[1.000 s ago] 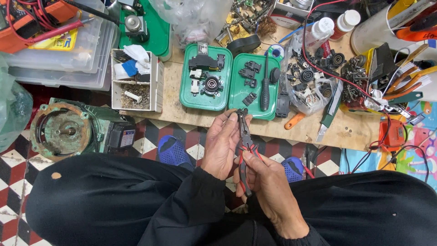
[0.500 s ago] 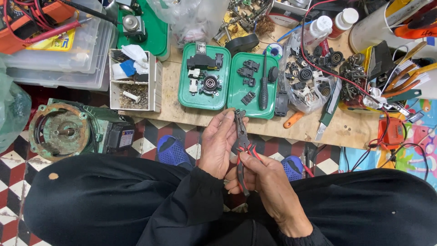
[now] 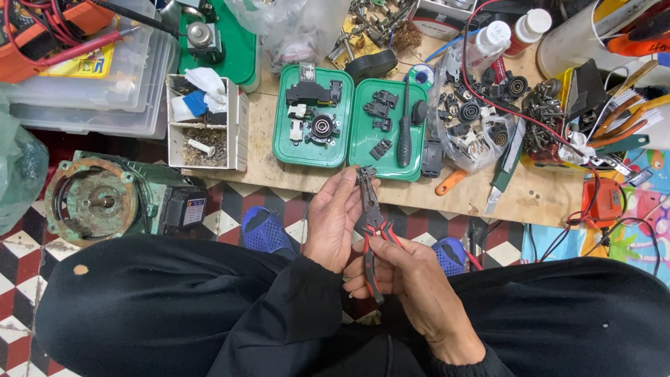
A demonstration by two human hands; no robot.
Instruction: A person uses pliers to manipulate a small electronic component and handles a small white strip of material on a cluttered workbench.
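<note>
My right hand (image 3: 412,279) grips the red-and-black handles of a pair of pliers (image 3: 370,216), jaws pointing away from me toward the bench edge. My left hand (image 3: 333,220) is raised beside the jaws, its fingertips pinching a small dark part at the plier tips; the part is too small to make out. Both hands hover over my lap in black clothing, just in front of the wooden bench (image 3: 279,164). Straight ahead lies an open green case (image 3: 349,126) holding small black parts and a dark screwdriver (image 3: 405,129).
A rusty green electric motor (image 3: 105,202) sits on the checkered floor at left. A white compartment box (image 3: 206,126) of screws, clear plastic bins (image 3: 91,84), a bag of black parts (image 3: 474,119), orange-handled tools (image 3: 621,126) and red wires crowd the bench. My blue shoes (image 3: 265,230) show below.
The hands and pliers have stayed almost in place; the left fingers shifted slightly along the plier jaws. The view moved a little.
</note>
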